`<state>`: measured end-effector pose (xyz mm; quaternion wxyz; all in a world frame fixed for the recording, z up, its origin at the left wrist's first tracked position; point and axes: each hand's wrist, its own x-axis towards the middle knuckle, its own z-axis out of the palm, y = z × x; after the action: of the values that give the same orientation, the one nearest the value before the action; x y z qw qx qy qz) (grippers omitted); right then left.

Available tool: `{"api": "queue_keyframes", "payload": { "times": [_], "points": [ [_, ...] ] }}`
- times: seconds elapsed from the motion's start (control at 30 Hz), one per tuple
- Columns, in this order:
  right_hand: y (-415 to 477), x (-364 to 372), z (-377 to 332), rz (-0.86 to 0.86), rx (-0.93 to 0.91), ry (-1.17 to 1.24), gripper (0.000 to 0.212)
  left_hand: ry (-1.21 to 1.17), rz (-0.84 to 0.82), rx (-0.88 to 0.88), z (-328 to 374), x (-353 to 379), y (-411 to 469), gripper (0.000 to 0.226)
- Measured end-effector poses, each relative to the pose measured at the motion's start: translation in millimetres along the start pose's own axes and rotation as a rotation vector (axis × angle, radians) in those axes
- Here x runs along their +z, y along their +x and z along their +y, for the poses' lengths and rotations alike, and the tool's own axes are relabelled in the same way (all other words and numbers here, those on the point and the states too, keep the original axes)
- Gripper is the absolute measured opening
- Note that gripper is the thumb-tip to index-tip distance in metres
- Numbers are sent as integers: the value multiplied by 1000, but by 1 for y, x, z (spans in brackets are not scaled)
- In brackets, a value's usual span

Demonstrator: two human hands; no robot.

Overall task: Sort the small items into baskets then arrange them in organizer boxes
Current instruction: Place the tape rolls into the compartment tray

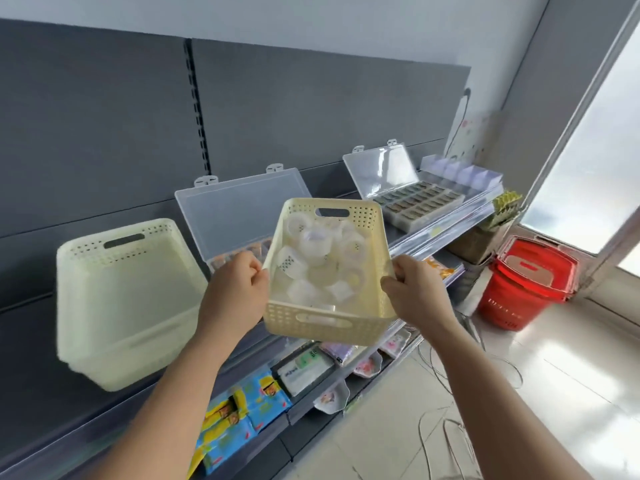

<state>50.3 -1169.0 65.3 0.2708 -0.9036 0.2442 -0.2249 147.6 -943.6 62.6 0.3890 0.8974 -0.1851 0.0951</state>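
Both our hands, left hand at nine o'clock, right hand at three, have fingers clamped on the stiff, likely light cream perforated plastic basket of small white cups.

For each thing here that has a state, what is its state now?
Yellow basket: held up, holding small white cups.
Left hand: gripping its rim.
Right hand: gripping its rim.
Near organizer box: lid open.
Far organizer box: lid open, compartments filled.
White baskets: stacked.

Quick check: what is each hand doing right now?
Left hand: closed on the basket left rim.
Right hand: closed on its right rim.
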Motion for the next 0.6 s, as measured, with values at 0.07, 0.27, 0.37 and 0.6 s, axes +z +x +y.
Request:
{"api": "queue_keyframes", "payload": {
  "times": [0.07,0.27,0.37,0.6],
  "points": [
    [20,-5,21,37,36,-1,16,-8,-17,41,12,26,22,17],
    [79,-24,76,95,87,-11,23,-19,-70,121,53,96,81,20],
    [104,-33,104,126,142,-27,14,-39,-129,146,74,127,106,19],
    [163,-55,171,164,185,-13,15,-51,-173,180,123,205,155,19]
  ]
}}
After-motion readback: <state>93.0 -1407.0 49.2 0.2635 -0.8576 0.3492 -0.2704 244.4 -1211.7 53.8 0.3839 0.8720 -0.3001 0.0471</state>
